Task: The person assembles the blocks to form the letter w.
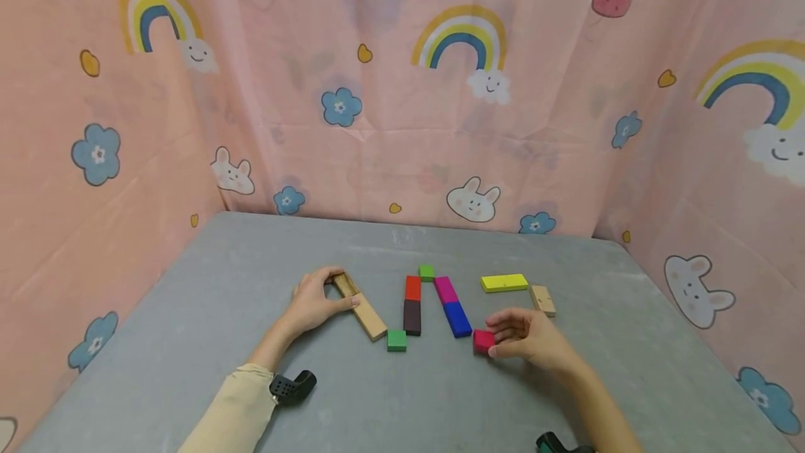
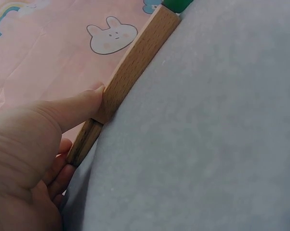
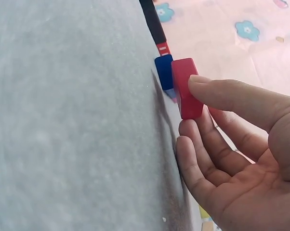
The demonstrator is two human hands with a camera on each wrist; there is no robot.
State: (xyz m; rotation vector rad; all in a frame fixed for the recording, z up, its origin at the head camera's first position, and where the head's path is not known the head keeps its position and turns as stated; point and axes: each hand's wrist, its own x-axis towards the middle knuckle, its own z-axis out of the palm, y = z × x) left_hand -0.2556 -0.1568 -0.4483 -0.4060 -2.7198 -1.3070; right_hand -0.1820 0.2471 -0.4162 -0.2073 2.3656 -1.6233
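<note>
At the left, my left hand holds a darker wooden block, its fingertips curled at the far end. The left thumb presses where this block meets a paler wooden block, laid end to end with it in a slanting line. My right hand pinches a crimson block between thumb and fingers. In the right wrist view the crimson block is tilted, with the thumb on its face. A blue block lies just left of it, end to end with a magenta block.
Orange-red and dark brown blocks form another line mid-table. One green block lies behind them, another green block in front. A yellow block and a small wooden block lie at right. Pink curtains surround the grey table.
</note>
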